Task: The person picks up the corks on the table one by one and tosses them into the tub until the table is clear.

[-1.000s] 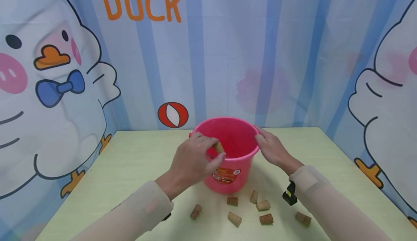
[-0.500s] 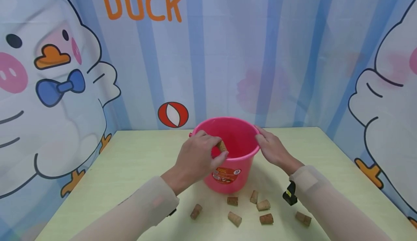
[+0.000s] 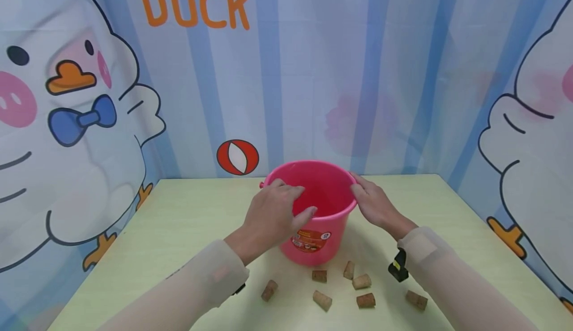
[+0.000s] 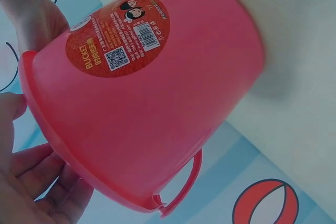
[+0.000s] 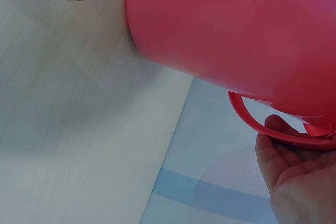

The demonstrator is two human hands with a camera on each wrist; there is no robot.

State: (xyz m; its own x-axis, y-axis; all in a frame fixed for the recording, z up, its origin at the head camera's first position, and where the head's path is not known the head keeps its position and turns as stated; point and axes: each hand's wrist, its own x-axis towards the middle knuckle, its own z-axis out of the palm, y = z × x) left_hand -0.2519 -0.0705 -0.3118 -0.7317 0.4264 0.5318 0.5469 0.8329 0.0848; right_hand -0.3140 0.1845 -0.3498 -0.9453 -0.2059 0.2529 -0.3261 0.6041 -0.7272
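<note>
A pink bucket with an orange label stands upright on the pale table. My left hand hovers at its near left rim, thumb and fingers spread apart with nothing between them. The left wrist view shows the same spread fingers beside the rim. On the far right side my right hand grips the bucket at its rim; in the right wrist view the fingers are curled at the bucket's handle. The bucket's bottom inside is hidden from the head view.
Several wine corks lie scattered on the table in front of the bucket, among them a pale cork, a cork at the left and one near the right sleeve. A printed curtain hangs behind the table's back edge.
The left hand held a cork over the bucket's rim before; its fingers have parted and the cork is out of sight. It shifted slightly right. The right hand has stayed put.
</note>
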